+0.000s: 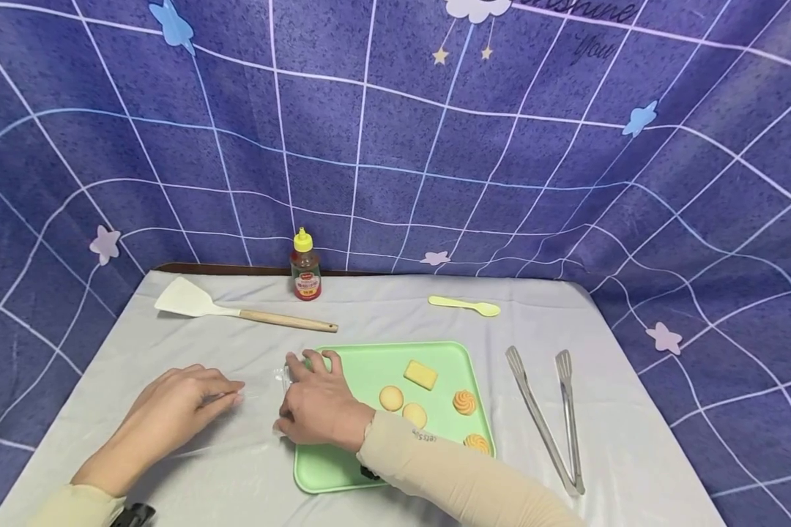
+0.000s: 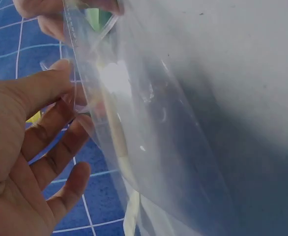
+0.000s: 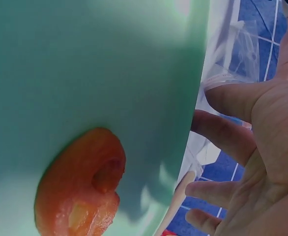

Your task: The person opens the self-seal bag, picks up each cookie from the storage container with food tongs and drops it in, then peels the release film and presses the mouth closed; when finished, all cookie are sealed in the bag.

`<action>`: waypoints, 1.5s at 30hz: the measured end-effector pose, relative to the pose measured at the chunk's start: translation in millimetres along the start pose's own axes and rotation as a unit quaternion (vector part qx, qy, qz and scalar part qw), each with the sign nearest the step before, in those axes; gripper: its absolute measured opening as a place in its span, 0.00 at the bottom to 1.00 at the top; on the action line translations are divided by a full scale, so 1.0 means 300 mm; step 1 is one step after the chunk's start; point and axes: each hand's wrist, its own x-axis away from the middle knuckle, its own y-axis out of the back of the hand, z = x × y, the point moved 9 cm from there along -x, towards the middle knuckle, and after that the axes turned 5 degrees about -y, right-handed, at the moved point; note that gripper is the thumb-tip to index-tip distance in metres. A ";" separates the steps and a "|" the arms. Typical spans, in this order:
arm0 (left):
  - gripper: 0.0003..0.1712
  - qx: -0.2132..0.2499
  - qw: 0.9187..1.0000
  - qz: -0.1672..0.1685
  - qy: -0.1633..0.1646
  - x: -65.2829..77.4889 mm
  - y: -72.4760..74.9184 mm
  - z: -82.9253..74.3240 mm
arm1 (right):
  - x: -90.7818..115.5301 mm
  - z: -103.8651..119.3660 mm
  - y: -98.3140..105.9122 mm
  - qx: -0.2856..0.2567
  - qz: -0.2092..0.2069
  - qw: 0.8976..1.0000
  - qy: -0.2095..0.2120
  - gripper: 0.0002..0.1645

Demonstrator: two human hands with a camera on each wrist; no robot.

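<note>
A clear plastic bag (image 2: 154, 93) stretches between the two hands, left of the green tray (image 1: 382, 362). My left hand (image 1: 178, 406) pinches one edge of the bag between thumb and fingertips, with its other fingers loosely bent. Reaching across the tray, my right hand (image 1: 319, 406) pinches the bag near the tray's left rim, the thumb and index finger at the film. A piece of cut tomato (image 3: 80, 187) lies on the tray; in the head view the right hand and arm hide it.
On the tray lie a rectangular biscuit (image 1: 421, 375), round biscuits (image 1: 391, 398) and swirled cookies (image 1: 464, 402). Behind are a white spatula (image 1: 237, 312), a sauce bottle (image 1: 306, 271) with yellow cap and a yellow-green spoon (image 1: 464, 305). Metal tongs (image 1: 540, 421) lie to the right.
</note>
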 end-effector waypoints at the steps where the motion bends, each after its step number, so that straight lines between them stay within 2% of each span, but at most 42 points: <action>1: 0.10 0.004 1.000 -0.003 -0.003 -0.005 0.000 -0.002 | 0.001 -0.006 0.001 -0.004 0.000 1.000 -0.001 0.07; 4: 0.08 0.016 1.000 0.000 -0.012 -0.019 -0.011 -0.010 | 0.013 -0.029 0.007 -0.031 -0.005 1.000 0.002 0.09; 7: 0.07 0.016 1.000 0.001 -0.012 -0.024 -0.021 -0.014 | 0.042 -0.074 0.030 -0.084 -0.016 0.996 -0.003 0.13; 11: 0.08 0.007 1.000 -0.001 -0.003 -0.017 -0.026 -0.015 | 0.132 -0.205 0.099 -0.168 -0.069 0.983 -0.025 0.22; 14: 0.09 0.008 1.000 0.000 0.004 -0.008 -0.028 -0.014 | 0.251 -0.377 0.148 -0.235 -0.135 0.961 -0.057 0.24; 18: 0.09 0.007 1.000 0.003 0.011 0.006 -0.031 -0.016 | 0.470 -0.671 0.160 -0.305 -0.212 0.918 -0.137 0.26; 20: 0.09 0.007 1.000 0.001 0.013 0.011 -0.029 -0.019 | 0.598 -0.813 0.148 -0.309 -0.246 0.899 -0.188 0.27; 22: 0.10 0.008 1.000 -0.004 0.013 0.013 -0.023 -0.023 | 0.729 -0.934 0.127 -0.297 -0.265 0.885 -0.239 0.31; 24: 0.11 0.010 1.000 -0.009 0.011 0.011 -0.018 -0.027 | 0.845 -1.027 0.100 -0.274 -0.273 0.877 -0.283 0.37; 27: 0.13 0.012 1.000 -0.011 0.006 0.004 -0.018 -0.036 | 0.969 -1.112 0.043 -0.240 -0.243 0.878 -0.335 0.49; 30: 0.13 0.014 1.000 -0.008 0.003 -0.004 -0.026 -0.044 | 1.023 -1.138 -0.019 -0.211 -0.186 0.889 -0.361 0.59; 33: 0.13 0.011 1.000 -0.009 0.008 0.003 -0.021 -0.045 | 1.018 -1.130 -0.065 -0.196 -0.143 0.897 -0.368 0.65; 38: 0.13 0.008 1.000 -0.010 0.008 0.005 -0.018 -0.046 | 0.994 -1.119 -0.098 -0.186 -0.120 0.899 -0.378 0.71; 41: 0.13 0.007 1.000 -0.012 0.003 0.003 -0.018 -0.046 | 0.990 -1.116 -0.097 -0.194 -0.123 0.902 -0.366 0.71; 45: 0.12 0.004 1.000 -0.012 -0.002 -0.003 -0.019 -0.047 | 0.994 -1.119 -0.080 -0.198 -0.147 0.909 -0.335 0.67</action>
